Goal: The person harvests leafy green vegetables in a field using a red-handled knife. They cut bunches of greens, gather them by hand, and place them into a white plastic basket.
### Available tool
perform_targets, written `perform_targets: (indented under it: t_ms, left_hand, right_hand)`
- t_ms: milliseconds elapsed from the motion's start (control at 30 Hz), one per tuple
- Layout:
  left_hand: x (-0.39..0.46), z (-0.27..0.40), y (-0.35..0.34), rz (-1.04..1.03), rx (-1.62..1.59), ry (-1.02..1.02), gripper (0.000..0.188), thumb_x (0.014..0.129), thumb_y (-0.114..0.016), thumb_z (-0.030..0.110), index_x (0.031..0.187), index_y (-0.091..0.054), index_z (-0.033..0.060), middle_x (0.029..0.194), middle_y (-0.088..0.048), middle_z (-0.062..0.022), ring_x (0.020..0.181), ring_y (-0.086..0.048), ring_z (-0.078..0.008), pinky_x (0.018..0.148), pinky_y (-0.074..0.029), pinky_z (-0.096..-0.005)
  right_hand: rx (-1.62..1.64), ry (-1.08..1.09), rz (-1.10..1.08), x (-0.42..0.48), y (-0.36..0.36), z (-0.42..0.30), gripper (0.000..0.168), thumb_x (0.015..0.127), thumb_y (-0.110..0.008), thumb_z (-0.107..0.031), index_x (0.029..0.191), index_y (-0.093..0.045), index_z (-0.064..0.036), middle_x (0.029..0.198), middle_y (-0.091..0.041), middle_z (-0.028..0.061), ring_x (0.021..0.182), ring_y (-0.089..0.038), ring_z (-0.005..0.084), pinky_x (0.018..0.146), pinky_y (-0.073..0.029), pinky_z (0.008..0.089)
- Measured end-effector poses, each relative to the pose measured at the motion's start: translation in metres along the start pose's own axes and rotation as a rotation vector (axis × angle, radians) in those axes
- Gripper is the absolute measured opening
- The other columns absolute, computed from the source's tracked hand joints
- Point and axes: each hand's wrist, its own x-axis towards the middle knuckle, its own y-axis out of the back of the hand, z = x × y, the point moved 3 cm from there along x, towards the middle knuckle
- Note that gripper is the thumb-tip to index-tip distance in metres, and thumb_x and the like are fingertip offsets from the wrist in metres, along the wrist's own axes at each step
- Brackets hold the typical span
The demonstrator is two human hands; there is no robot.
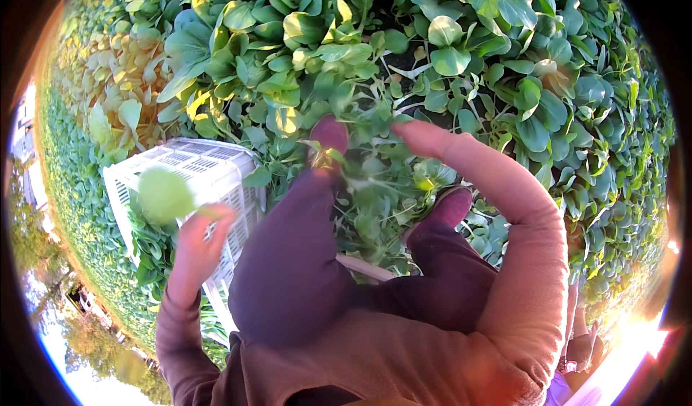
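Observation:
My left hand (201, 241) is raised beside a white slatted plastic crate (230, 181), its fingers pinching the stem end of a blurred round green leaf (164, 195). The crate lies tilted at my left leg, with leafy greens (148, 241) inside it. My right hand (424, 138) reaches down among the leafy green plants (373, 130) in front of my feet. Its fingertips are partly lost among the leaves and blur, so I cannot tell whether they grip anything.
Dense rows of broad-leaved greens (270, 27) surround me. My two dark red shoes (330, 135) stand among cut or loose plants and pale stems. Part of another person (581, 346) shows at the lower right. Trees (38, 249) and buildings edge the field at left.

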Motion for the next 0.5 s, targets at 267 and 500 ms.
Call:
perform_targets:
  t_ms: [267, 500]
  left_hand:
    - [0.145, 0.104, -0.133, -0.796, 0.500, -0.779, 0.018, 0.076, -0.061, 0.024, 0.080, -0.062, 0.0070, 0.074, -0.060, -0.0113, 0.073, -0.062, -0.0310, 0.063, -0.050, -0.0415]
    - [0.300, 0.116, -0.164, -0.100, 0.693, -0.744, 0.014, 0.077, -0.056, 0.010, 0.090, -0.063, 0.0100, 0.086, -0.059, -0.0076, 0.068, -0.062, -0.0292, 0.058, -0.053, -0.0386]
  right_hand:
    - [0.680, -0.216, 0.065, -0.040, 0.080, 0.028, 0.028, 0.095, -0.043, -0.024, 0.118, -0.051, -0.009, 0.072, -0.055, 0.0007, 0.057, -0.050, 0.0088, 0.050, -0.042, 0.0237]
    - [0.907, -0.242, 0.624, 0.057, 0.067, 0.032, 0.026, 0.087, -0.048, -0.010, 0.112, -0.052, -0.005, 0.090, -0.062, 0.0185, 0.078, -0.062, 0.0314, 0.073, -0.049, 0.0420]
